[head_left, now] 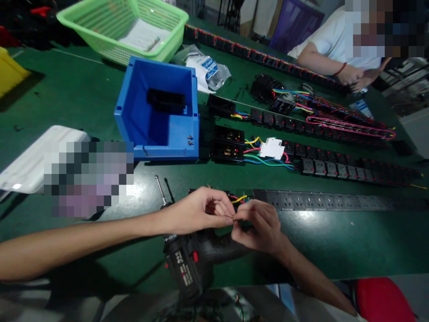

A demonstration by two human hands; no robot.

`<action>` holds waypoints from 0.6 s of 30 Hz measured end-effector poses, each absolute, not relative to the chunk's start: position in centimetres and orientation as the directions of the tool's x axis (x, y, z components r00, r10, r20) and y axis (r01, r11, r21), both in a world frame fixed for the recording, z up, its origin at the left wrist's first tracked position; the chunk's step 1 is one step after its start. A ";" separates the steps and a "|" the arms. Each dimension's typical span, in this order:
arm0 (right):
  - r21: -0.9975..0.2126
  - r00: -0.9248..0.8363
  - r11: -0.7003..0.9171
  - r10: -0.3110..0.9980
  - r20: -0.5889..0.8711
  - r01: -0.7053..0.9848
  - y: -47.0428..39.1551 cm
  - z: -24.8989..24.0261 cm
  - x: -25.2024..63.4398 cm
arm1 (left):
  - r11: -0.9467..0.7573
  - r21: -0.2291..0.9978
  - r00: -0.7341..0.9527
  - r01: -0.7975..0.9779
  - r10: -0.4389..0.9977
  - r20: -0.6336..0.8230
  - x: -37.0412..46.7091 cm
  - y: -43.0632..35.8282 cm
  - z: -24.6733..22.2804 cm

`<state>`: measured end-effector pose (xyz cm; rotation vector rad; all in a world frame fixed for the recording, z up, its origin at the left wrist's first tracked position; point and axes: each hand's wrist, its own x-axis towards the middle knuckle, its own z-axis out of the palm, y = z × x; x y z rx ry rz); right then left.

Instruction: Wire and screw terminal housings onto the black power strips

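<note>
My left hand (197, 210) and my right hand (259, 226) meet at the fingertips, pinching a tiny brass-coloured screw (233, 219) between them. Beneath them a black cordless drill (187, 264) lies on the green table, its long bit pointing away from me. Just behind my hands runs a black socket strip (301, 200) with red and yellow wires at its left end, partly hidden by my fingers. Farther back are more socket strips (320, 167) with coloured wires, open end boxes (227, 151) and a white breaker (272, 148).
A blue bin (161, 152) holds a black part and a few small screws. Behind it are a light green basket (161, 49) and a plastic bag (214, 74). A white object (43, 156) lies left. Another person's hands (353, 78) work at the back right.
</note>
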<state>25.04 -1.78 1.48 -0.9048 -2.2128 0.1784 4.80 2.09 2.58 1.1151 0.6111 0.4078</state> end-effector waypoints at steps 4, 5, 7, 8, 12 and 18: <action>-0.354 -0.470 0.743 0.646 0.601 0.568 -1.9 1.8 24.9 | 0.413 0.909 0.742 -0.060 0.627 -0.236 4.9 1.8 2.4; -0.356 -0.460 0.742 0.645 0.611 0.567 -1.9 1.8 24.9 | 0.412 0.908 0.732 -0.070 0.640 -0.234 4.9 1.8 2.4; -0.365 -0.426 0.740 0.641 0.638 0.565 -1.9 2.0 24.8 | 0.410 0.908 0.713 -0.089 0.662 -0.229 4.9 1.8 2.5; -0.376 -0.405 0.737 0.641 0.652 0.561 -1.9 2.0 24.8 | 0.411 0.906 0.705 -0.100 0.672 -0.227 4.9 1.9 2.5; -0.430 -0.350 0.730 0.651 0.673 0.532 -1.6 1.7 24.7 | 0.398 0.907 0.685 -0.136 0.699 -0.204 4.8 2.2 2.3; -0.520 -0.320 0.695 0.704 0.634 0.496 -1.5 1.5 24.7 | 0.331 0.936 0.671 -0.124 0.723 -0.166 4.7 2.2 1.8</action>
